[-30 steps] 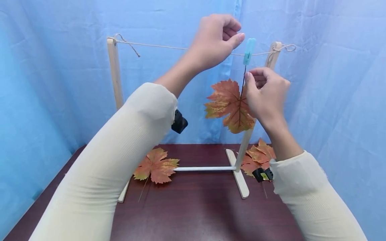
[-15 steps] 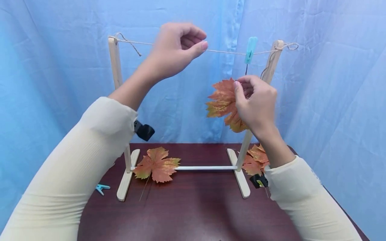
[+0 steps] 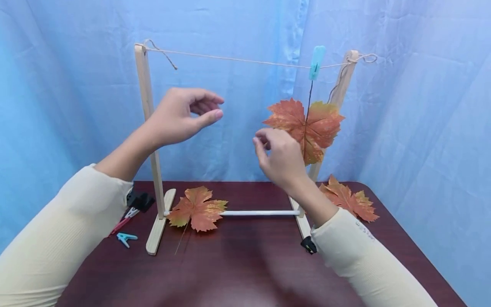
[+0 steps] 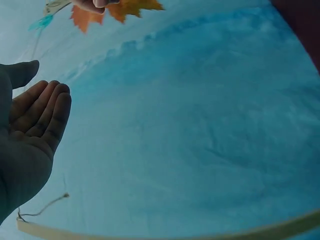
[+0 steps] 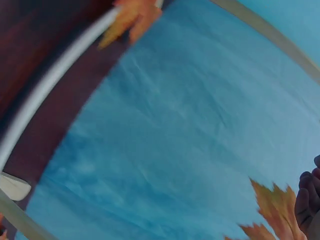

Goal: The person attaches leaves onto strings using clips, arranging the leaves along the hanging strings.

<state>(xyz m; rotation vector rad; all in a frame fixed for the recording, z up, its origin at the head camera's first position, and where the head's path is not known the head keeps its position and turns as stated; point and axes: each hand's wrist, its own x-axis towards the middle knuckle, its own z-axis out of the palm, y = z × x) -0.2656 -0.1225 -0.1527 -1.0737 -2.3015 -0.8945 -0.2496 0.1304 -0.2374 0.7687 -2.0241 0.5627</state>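
Note:
An orange artificial maple leaf hangs by its dark stem from a light-blue clothespin clipped on a twine line. My right hand is in front of the leaf's lower left part, fingers loosely bent and holding nothing. Left of it, below the line, my left hand hovers with relaxed fingers and an empty palm, which also shows in the left wrist view. A second leaf lies across the rack's white rod at the left.
The wooden rack's left post and right post hold the twine. More leaves lie on the dark red table at the right. A blue clothespin and a pink one lie left, near the sleeve. Blue curtains surround the table.
My left hand has moved left and down from beside the clothespin. My right hand has come away from the stem, down and left. The hanging leaf has turned and shows more of its right side.

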